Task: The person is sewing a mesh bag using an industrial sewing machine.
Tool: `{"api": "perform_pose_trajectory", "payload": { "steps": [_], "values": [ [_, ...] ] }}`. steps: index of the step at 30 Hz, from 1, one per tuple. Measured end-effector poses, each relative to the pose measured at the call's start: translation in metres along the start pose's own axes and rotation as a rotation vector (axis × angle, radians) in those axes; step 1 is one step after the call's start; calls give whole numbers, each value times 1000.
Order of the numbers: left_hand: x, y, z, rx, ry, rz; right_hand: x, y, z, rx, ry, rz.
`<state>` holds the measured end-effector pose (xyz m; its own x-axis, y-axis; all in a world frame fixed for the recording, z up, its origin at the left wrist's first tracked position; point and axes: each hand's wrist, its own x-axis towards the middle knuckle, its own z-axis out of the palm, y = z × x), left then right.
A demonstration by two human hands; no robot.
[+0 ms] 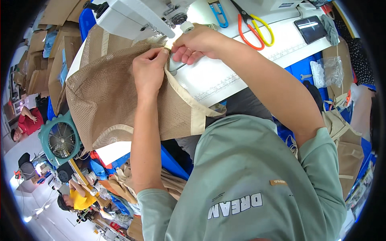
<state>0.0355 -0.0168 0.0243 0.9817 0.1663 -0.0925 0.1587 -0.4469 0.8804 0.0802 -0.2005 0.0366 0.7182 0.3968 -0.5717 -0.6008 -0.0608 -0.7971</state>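
A tan mesh bag point(108, 88) with cream fabric binding point(181, 90) lies over the left part of the white sewing table. My left hand point(148, 68) pinches the bound edge of the mesh just below the head of a white sewing machine point(132, 16). Close beside it, my right hand point(197, 44) is at the needle area, thumb and forefinger together near the binding and the other fingers curled. What the right fingertips hold, if anything, is hidden. The needle and presser foot cannot be made out in the bright light.
Scissors point(257, 30) with red and yellow handles, blue thread snips point(219, 14) and a phone point(310, 29) lie on the table point(217, 82), which has a printed ruler. A green fan point(61, 139) stands at left. Cardboard boxes point(38, 76) and two people are farther off.
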Motion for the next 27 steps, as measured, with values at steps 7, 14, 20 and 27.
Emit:
{"api": "perform_pose_trajectory", "payload": {
  "steps": [7,14,20,27],
  "values": [
    [2,-6,-3,6,-10,3,2,5,6,-4,22,5],
    [2,-2,-3,-9,-12,-14,-1,5,12,18,51,6],
    [5,-3,-5,-46,-17,-46,1,8,22,33,150,9],
    [9,-10,-7,-54,-46,-35,0,10,26,29,194,-13]
  ]
}}
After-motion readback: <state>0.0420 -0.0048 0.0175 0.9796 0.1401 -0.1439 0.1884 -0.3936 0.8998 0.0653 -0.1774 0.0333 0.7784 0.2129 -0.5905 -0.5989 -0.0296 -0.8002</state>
